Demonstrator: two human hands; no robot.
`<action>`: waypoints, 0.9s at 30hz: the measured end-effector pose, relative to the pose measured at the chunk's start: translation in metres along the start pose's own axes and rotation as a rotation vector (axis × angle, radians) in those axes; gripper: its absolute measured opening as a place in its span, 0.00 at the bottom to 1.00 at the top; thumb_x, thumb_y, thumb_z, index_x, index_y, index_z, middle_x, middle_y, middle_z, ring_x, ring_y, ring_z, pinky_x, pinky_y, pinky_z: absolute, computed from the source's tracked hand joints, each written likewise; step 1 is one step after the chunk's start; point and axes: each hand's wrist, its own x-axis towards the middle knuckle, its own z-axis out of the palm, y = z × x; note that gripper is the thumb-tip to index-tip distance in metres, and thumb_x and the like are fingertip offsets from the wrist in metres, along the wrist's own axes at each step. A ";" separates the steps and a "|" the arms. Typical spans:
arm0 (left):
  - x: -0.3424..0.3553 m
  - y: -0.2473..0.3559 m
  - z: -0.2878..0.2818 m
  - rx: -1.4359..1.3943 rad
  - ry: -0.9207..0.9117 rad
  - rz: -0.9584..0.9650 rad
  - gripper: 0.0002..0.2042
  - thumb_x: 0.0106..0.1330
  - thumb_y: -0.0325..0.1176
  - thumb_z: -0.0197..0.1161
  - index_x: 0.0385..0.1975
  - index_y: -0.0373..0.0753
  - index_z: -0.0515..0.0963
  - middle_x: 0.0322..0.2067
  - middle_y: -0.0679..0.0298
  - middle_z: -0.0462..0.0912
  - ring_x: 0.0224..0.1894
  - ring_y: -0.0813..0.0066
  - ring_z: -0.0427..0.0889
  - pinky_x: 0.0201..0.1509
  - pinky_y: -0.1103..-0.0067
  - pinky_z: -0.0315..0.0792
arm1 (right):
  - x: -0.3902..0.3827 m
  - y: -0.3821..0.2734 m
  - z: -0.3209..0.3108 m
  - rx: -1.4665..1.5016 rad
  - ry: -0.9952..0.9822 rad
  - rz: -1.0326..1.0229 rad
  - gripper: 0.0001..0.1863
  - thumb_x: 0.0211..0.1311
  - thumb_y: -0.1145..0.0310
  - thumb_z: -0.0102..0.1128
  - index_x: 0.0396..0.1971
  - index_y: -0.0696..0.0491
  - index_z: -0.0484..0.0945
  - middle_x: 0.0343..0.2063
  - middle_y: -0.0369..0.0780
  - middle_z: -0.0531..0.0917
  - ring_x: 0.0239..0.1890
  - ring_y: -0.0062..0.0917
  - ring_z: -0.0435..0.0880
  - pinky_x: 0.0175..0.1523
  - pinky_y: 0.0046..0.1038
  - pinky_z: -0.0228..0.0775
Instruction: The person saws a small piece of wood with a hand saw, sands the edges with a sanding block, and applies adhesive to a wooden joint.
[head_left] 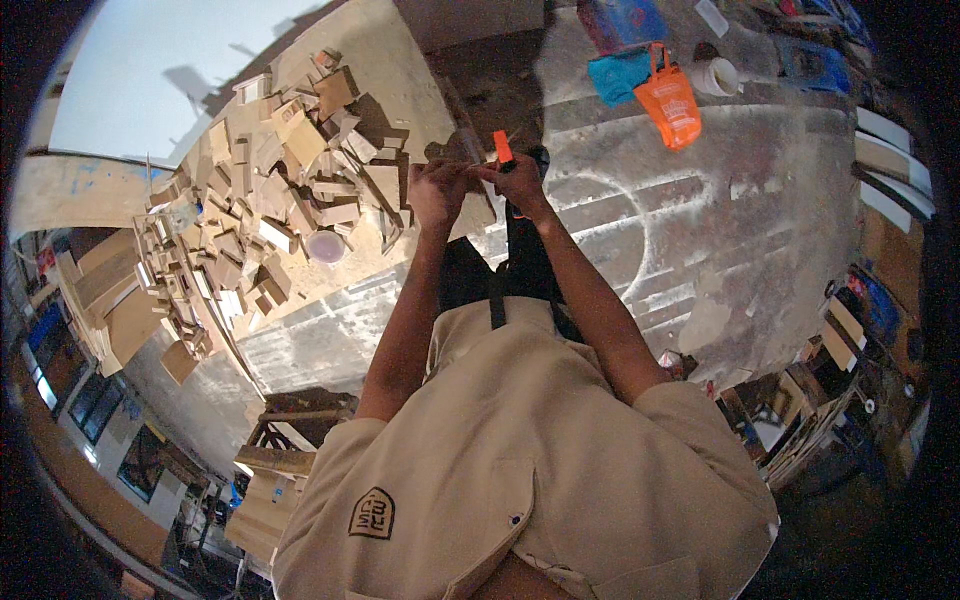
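In front of my body both hands are held close together. My right hand point(522, 186) is closed around a small orange-and-black tool point(502, 147) whose orange end points up and away; its exact kind is not clear. My left hand point(436, 194) has its fingers bent together, with the fingertips meeting those of my right hand. Whatever is pinched where they meet is too small and dim to make out. Just left of my left hand lies a large heap of wood offcuts point(300, 190) on a pale board surface point(395, 75).
Within the heap sits a round, pale purple disc-like thing point(326, 246). An orange bag point(668, 108), a teal bag point(615, 76) and a white bucket point(717, 77) are on the grey floor point(740, 210) at the far right. A wooden frame point(285, 445) stands near my left side.
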 end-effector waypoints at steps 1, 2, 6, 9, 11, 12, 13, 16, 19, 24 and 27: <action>-0.003 -0.004 0.003 -0.030 -0.015 -0.044 0.08 0.51 0.40 0.71 0.30 0.50 0.87 0.31 0.69 0.86 0.35 0.66 0.80 0.46 0.71 0.70 | -0.002 -0.011 0.000 -0.013 -0.021 0.034 0.16 0.55 0.57 0.74 0.31 0.56 0.86 0.16 0.31 0.80 0.17 0.12 0.75 0.23 0.21 0.66; -0.002 -0.003 0.002 -0.023 -0.024 -0.052 0.08 0.51 0.40 0.71 0.30 0.50 0.87 0.31 0.69 0.86 0.35 0.66 0.80 0.45 0.72 0.70 | -0.003 -0.010 -0.001 -0.024 -0.031 0.069 0.16 0.55 0.57 0.74 0.31 0.56 0.86 0.16 0.31 0.80 0.17 0.12 0.75 0.23 0.20 0.66; -0.001 -0.003 0.004 0.016 -0.029 -0.049 0.07 0.50 0.40 0.70 0.29 0.51 0.87 0.30 0.70 0.86 0.36 0.64 0.80 0.44 0.72 0.71 | -0.005 -0.008 0.000 0.065 -0.013 0.135 0.16 0.55 0.58 0.75 0.26 0.55 0.82 0.15 0.31 0.78 0.17 0.11 0.73 0.22 0.20 0.65; -0.001 -0.004 0.001 0.065 0.010 0.008 0.07 0.50 0.41 0.70 0.28 0.51 0.87 0.30 0.70 0.86 0.37 0.63 0.80 0.43 0.70 0.72 | -0.004 -0.010 0.003 0.112 0.001 0.196 0.18 0.53 0.58 0.76 0.21 0.53 0.76 0.14 0.31 0.76 0.16 0.12 0.72 0.21 0.20 0.64; 0.000 -0.001 -0.002 0.083 -0.017 -0.015 0.06 0.51 0.40 0.70 0.28 0.50 0.87 0.31 0.70 0.86 0.37 0.63 0.80 0.43 0.69 0.73 | 0.000 -0.014 0.007 0.102 0.045 0.213 0.20 0.52 0.59 0.77 0.18 0.52 0.73 0.14 0.31 0.75 0.16 0.13 0.72 0.21 0.20 0.63; 0.000 0.001 -0.004 0.084 -0.061 -0.061 0.06 0.52 0.39 0.69 0.28 0.50 0.87 0.31 0.69 0.86 0.36 0.63 0.80 0.43 0.68 0.74 | 0.001 -0.016 0.007 0.110 0.046 0.233 0.20 0.51 0.60 0.78 0.18 0.52 0.72 0.14 0.31 0.75 0.16 0.13 0.72 0.21 0.21 0.63; 0.003 0.003 -0.005 0.084 -0.105 -0.107 0.05 0.53 0.39 0.69 0.27 0.50 0.86 0.31 0.69 0.86 0.36 0.62 0.81 0.43 0.67 0.74 | 0.000 -0.017 0.006 0.118 0.049 0.254 0.20 0.51 0.60 0.78 0.17 0.52 0.72 0.14 0.31 0.75 0.16 0.14 0.73 0.21 0.21 0.64; 0.021 0.005 -0.008 0.212 -0.452 -0.287 0.07 0.55 0.36 0.65 0.32 0.49 0.86 0.35 0.65 0.86 0.41 0.59 0.80 0.42 0.64 0.75 | 0.003 -0.013 0.008 0.048 0.093 0.216 0.20 0.49 0.60 0.79 0.18 0.52 0.73 0.14 0.31 0.75 0.16 0.14 0.73 0.23 0.21 0.65; 0.031 -0.005 -0.001 0.143 -0.123 -0.109 0.15 0.56 0.35 0.63 0.44 0.47 0.83 0.42 0.60 0.83 0.48 0.53 0.76 0.50 0.61 0.72 | 0.003 0.004 0.012 -0.001 0.142 0.168 0.20 0.49 0.60 0.80 0.19 0.52 0.73 0.15 0.31 0.76 0.18 0.14 0.73 0.25 0.22 0.66; 0.044 -0.010 0.033 0.159 0.209 -0.086 0.24 0.57 0.37 0.59 0.57 0.46 0.72 0.52 0.57 0.72 0.53 0.48 0.67 0.60 0.55 0.60 | 0.007 -0.005 0.011 -0.008 0.161 -0.099 0.18 0.49 0.64 0.79 0.21 0.52 0.74 0.17 0.30 0.76 0.20 0.14 0.72 0.28 0.23 0.67; 0.038 -0.011 0.040 0.236 0.170 -0.131 0.22 0.60 0.36 0.56 0.56 0.47 0.72 0.52 0.58 0.72 0.54 0.50 0.68 0.59 0.56 0.61 | 0.005 -0.001 0.011 0.065 0.176 -0.040 0.18 0.50 0.66 0.78 0.21 0.52 0.73 0.18 0.30 0.77 0.21 0.14 0.72 0.29 0.23 0.67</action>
